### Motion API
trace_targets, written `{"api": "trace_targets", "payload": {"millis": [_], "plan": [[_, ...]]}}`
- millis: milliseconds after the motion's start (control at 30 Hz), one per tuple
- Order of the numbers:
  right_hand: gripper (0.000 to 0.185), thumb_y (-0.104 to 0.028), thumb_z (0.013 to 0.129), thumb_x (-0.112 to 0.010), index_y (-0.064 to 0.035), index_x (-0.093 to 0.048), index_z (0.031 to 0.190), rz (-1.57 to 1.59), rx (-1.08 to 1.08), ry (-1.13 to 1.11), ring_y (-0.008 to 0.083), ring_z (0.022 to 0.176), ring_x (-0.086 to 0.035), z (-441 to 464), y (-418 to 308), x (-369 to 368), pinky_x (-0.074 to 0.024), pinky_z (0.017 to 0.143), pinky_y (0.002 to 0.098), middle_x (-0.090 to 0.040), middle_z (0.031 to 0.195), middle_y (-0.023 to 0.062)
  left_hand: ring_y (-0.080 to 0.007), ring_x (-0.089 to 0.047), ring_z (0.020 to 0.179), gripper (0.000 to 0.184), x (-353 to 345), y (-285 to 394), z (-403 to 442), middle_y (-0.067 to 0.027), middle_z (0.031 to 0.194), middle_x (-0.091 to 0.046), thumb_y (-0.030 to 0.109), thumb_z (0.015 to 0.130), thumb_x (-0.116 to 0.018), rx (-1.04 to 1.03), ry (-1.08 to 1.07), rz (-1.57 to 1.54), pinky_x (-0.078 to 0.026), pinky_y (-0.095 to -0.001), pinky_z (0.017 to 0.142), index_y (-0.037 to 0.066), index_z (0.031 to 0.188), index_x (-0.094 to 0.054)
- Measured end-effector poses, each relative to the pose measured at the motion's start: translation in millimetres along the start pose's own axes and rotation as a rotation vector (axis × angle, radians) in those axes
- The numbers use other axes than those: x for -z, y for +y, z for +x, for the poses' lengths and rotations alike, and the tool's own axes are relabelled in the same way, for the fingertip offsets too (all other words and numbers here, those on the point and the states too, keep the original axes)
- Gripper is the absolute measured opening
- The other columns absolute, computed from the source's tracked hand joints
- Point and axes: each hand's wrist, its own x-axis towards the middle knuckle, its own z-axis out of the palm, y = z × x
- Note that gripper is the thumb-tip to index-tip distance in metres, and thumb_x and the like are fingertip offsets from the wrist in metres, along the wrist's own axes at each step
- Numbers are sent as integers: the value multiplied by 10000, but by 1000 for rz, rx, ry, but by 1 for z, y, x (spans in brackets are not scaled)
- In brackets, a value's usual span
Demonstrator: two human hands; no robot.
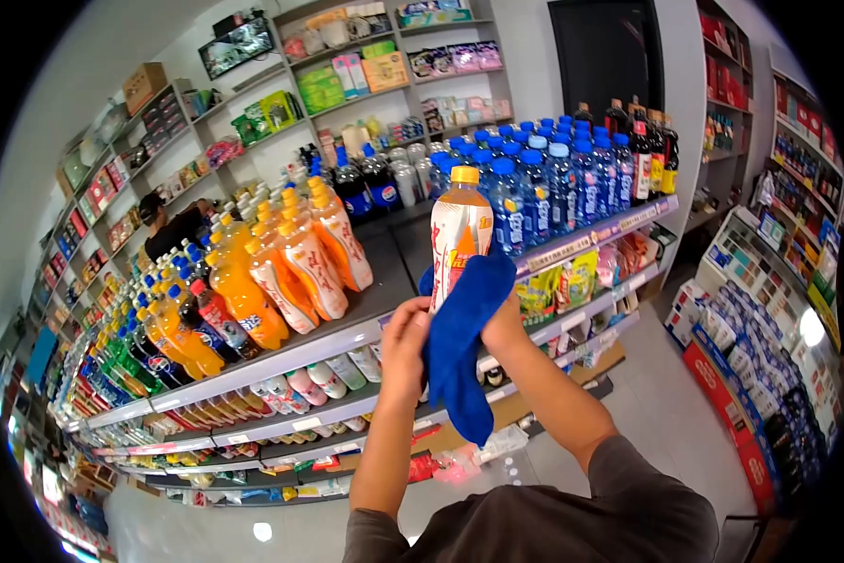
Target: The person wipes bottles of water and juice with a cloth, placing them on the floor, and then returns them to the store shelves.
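A bottle with a yellow cap, an orange drink and a white and orange label (457, 225) stands upright in front of me, raised above the shelf edge. A blue cloth (467, 319) wraps its right side and lower part, and one end hangs down. My right hand (505, 324) is closed on the cloth against the bottle, its fingers mostly hidden. At the bottle's lower left, my left hand (405, 336) has its fingers curled against the bottle and the cloth's edge. The bottle's base is hidden.
Similar orange-drink bottles (309, 272) stand left on the shelf unit's dark top (389, 258). Blue-capped water bottles (563, 183) crowd the right. Lower tiers hold packets and bottles. Stacked packs (751, 347) stand on the floor at right. A person (173, 225) is behind the shelf.
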Motion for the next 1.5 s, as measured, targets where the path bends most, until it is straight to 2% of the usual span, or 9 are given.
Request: {"api": "trace_targets", "payload": {"millis": [67, 333, 567, 767, 900, 1000, 1200, 1333, 1500], "plan": [[216, -130, 960, -601, -19, -562, 1142, -250, 140, -9, 158, 972, -640, -7, 6, 21, -543, 846, 317, -639, 1078, 63, -143, -553, 1043, 489, -16, -21, -15, -65, 1159, -572, 92, 877, -705, -212, -111, 413, -454, -301, 934, 10, 1302, -477], [656, -152, 777, -842, -40, -530, 1343, 61, -481, -90, 195, 1045, -652, -58, -48, 73, -559, 885, 364, -649, 1183, 85, -184, -575, 1118, 892, -30, -30, -64, -108, 1203, -607, 222, 635, -926, 41, -408, 714, -474, -341, 973, -30, 1350, -456], [704, -233, 736, -878, -25, -549, 1323, 344, -469, -72, 243, 996, -679, -114, -68, 62, -575, 855, 398, -677, 1129, 116, -370, -682, 902, 958, -34, -98, -137, -244, 1121, -630, 355, 615, -878, 703, -686, -763, -547, -422, 771, 10, 1392, -438], [724, -280, 725, -885, -16, -556, 1313, 311, -495, -66, 259, 973, -685, -133, -98, 46, -579, 837, 416, -684, 1104, 130, -350, -679, 909, 927, -53, -125, -194, -243, 1138, -623, 361, 621, -876, 749, -592, -1046, -544, -409, 778, 18, 1374, -459], [739, -311, 717, -890, -10, -561, 1306, 355, -517, -99, 270, 958, -690, -125, -123, 35, -582, 825, 428, -688, 1087, 138, -281, -677, 1045, 897, -23, -129, -185, -171, 1253, -608, 292, 717, -855, 459, -638, -533, -548, -382, 878, 3, 1444, -417], [531, -151, 764, -835, 10, -573, 1197, 254, -416, -201, 290, 930, -693, -113, -93, 66, -588, 792, 468, -675, 1004, 131, -309, -695, 961, 853, -38, -101, -182, -177, 1128, -665, 373, 696, -873, 86, -244, 355, -547, -411, 854, 0, 1350, -472], [268, 97, 737, -730, -20, -566, 913, -295, -392, -123, 154, 838, -650, -90, -87, 72, -564, 762, 347, -653, 898, 83, -440, -640, 1053, 786, -49, -53, -194, -283, 1111, -654, 395, 765, -804, 204, -105, 1177, -532, -462, 884, 26, 1370, -467], [299, 37, 744, -760, -44, -574, 963, 11, -429, -287, 171, 842, -643, -79, -55, 104, -545, 760, 324, -655, 936, 80, -351, -692, 961, 841, -23, -90, -201, -199, 1179, -664, 418, 779, -781, 26, -394, 564, -546, -434, 853, -5, 1412, -424], [357, 4, 769, -752, -63, -597, 1083, 280, -369, -128, 209, 855, -648, -119, 5, 118, -542, 794, 336, -658, 977, 110, -306, -657, 727, 889, -27, -114, -215, -219, 1065, -630, 428, 704, -735, 580, -458, -707, -521, -356, 556, -14, 1409, -422]]}}
